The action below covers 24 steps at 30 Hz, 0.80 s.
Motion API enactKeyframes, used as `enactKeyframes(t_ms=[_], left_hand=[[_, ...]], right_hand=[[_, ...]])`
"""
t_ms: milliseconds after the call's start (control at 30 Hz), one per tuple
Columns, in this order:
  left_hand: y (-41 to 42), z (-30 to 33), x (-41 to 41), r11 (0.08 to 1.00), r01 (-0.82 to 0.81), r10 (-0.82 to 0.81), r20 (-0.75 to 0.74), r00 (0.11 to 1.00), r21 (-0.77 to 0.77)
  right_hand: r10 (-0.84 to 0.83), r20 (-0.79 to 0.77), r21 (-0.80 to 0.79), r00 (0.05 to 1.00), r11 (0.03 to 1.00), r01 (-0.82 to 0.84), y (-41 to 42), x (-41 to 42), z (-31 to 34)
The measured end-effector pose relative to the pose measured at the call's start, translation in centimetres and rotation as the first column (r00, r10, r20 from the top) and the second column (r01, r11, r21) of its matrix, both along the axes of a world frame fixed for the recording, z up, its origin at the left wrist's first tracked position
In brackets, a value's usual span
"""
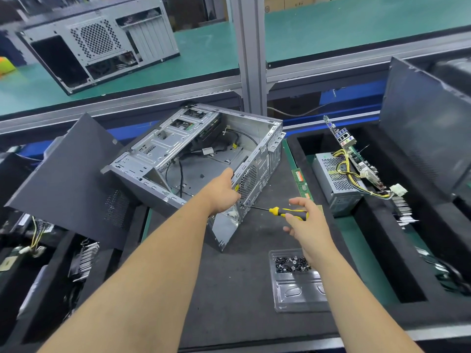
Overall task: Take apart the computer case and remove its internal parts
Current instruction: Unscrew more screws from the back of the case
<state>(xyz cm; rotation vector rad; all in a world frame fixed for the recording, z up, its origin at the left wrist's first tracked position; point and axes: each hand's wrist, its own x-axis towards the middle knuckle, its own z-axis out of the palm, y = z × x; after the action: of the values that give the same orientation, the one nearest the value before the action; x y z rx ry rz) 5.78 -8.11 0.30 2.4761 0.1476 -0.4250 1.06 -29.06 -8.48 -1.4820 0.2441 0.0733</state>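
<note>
Both forearms reach in from bottom edge; R hand (307, 220) grips screwdriver (285, 212) by yellow/black handle, fingers curled round it, tip touching rear corner of case (193, 159); L hand (224, 193) just left of tip, clamped on case rear edge, fingers hidden behind panel; case sits tilted on dark mat (242, 289), side open, black cables inside, drive cage at far side; below R grip: clear tray (298, 284) w/ screws; right of grip: RAM stick (302, 183) on mat, then PSU (336, 182) w/ yellow wires, board (349, 151) upright behind it; far left of L grip: black side panel (68, 179) leaning.
</note>
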Motion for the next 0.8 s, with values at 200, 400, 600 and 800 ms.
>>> enactKeyframes(t_ms=[200, 400, 600, 800], left_hand=[[-0.01, -0.05, 0.0, 1.0, -0.005, 0.005, -0.003, 1.0, -0.002], [0.08, -0.02, -0.1, 1.0, -0.007, 0.007, 0.003, 1.0, -0.023], [0.06, 0.17, -0.24, 1.0, 0.002, -0.002, 0.004, 1.0, -0.011], [-0.03, 0.32, -0.28, 1.0, 0.01, -0.01, 0.012, 1.0, 0.009]], right_hand=[[-0.004, -0.305, -0.114, 0.952, 0.993, -0.033, 0.06, 0.2, 0.09], [-0.032, -0.07, -0.213, 0.997, 0.977, 0.016, -0.3, -0.09, -0.48], [0.0, -0.1, -0.001, 0.995, 1.0, 0.0, -0.23, -0.08, -0.55], [-0.017, -0.192, -0.128, 0.981, 0.992, -0.008, -0.04, 0.1, -0.61]])
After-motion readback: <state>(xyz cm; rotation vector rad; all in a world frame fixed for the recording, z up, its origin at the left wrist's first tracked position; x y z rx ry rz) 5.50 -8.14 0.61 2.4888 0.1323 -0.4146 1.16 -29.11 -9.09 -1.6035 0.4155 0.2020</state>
